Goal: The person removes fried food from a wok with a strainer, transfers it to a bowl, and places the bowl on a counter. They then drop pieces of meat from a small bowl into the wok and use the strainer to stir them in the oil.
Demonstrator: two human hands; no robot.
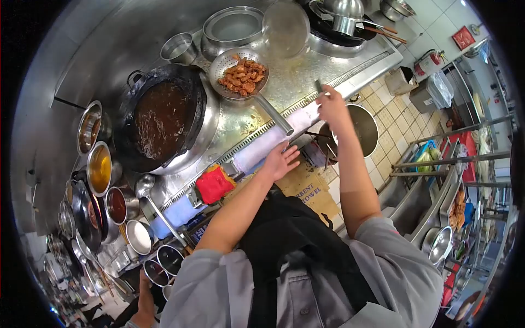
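Observation:
My left hand [281, 161] is held over the counter's front edge, fingers apart and holding nothing. Close above its fingertips ends the handle of a perforated strainer [268, 109], whose bowl carries browned fried pieces [242, 76]. The strainer rests on the steel counter beside a black wok [164, 123] of dark bubbling oil. My right hand [332, 106] is closed, farther right over the counter edge. A short dark grey end sticks out past its fingers; blur hides what kind of thing it is. Below that hand stands a large pot [363, 128].
A round mesh skimmer [285, 28] lies by a steel pot [232, 24] at the back. Bowls of sauce and oil [100, 168] line the left side, near a ladle [145, 186]. A red cloth [215, 184] sits at the front edge. Another person's arm [145, 300] shows lower left.

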